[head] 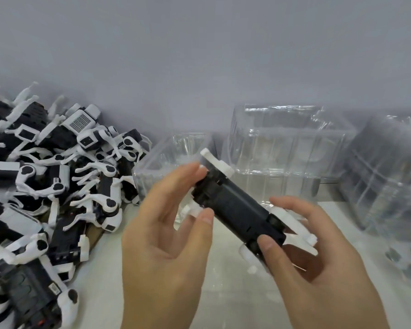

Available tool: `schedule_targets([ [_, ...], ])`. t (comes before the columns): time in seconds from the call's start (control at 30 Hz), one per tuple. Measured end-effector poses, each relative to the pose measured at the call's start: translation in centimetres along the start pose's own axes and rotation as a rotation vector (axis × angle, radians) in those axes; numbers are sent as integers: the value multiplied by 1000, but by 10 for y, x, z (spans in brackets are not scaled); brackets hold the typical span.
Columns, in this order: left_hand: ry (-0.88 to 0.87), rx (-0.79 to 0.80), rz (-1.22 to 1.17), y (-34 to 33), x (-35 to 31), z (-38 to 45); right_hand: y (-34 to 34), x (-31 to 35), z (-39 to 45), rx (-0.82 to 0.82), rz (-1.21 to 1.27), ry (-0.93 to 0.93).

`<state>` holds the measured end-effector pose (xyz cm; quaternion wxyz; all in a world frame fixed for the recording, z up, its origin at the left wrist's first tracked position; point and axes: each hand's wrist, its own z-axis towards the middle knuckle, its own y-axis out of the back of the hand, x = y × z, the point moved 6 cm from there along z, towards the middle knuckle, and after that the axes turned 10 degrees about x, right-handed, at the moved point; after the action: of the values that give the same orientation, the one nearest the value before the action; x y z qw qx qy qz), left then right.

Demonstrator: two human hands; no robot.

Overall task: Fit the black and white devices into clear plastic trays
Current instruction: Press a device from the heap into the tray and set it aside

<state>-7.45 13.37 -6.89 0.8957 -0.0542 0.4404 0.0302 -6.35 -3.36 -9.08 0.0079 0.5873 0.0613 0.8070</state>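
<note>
Hands meet at the middle of the view around one black and white device (235,205), which is held in the air above the pale table (235,300) and serves as the landmark for everything else. That device lies slanted, its black body running from upper left to lower right, with white legs sticking out at both ends. At its upper-left end, the left hand (166,233) has its fingers only loosely bent: the thumb tip presses the white part on the near side and the fingertips touch the far side, so the end is pinched lightly between them. At its lower-right end, the right hand (318,252) curls around it, thumb on the black body and fingers wrapped behind the white legs. Left of the held device, a large heap of devices (52,186) of the same kind lies tangled, black bodies and white legs pointing every way. Just behind the device stands a low clear plastic tray (166,153), and behind and to the right of that a taller stack of clear trays (290,148) rises against the grey wall (199,55). Farther right of the device, at the edge of the view, another stack of clear trays (389,176) appears blurred, with dark shapes inside that I cannot make out.
</note>
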Motion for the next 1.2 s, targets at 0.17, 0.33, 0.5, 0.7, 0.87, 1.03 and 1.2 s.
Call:
schedule_targets([
  [0.17, 65, -68, 3, 3, 13, 5, -1, 4, 2, -36, -176, 136],
  [0.33, 287, -219, -206, 7, 31, 1, 4, 10, 4, -55, -323, 248],
  [0.5, 370, -171, -340, 7, 32, 2, 9, -15, 25, 46, -304, 125],
  [0.7, 286, -143, -302, 9, 30, 2, -12, -25, 42, 355, -208, -81],
  [0.87, 236, -105, -287, 1, 30, 1, -7, 11, 15, 183, -542, 126],
  [1.03, 209, -39, -268, -4, 21, 3, -12, 21, 37, 278, -684, 110],
  [1.2, 239, -26, -258, 2, 20, 4, -19, 24, 48, 301, -699, 85],
])
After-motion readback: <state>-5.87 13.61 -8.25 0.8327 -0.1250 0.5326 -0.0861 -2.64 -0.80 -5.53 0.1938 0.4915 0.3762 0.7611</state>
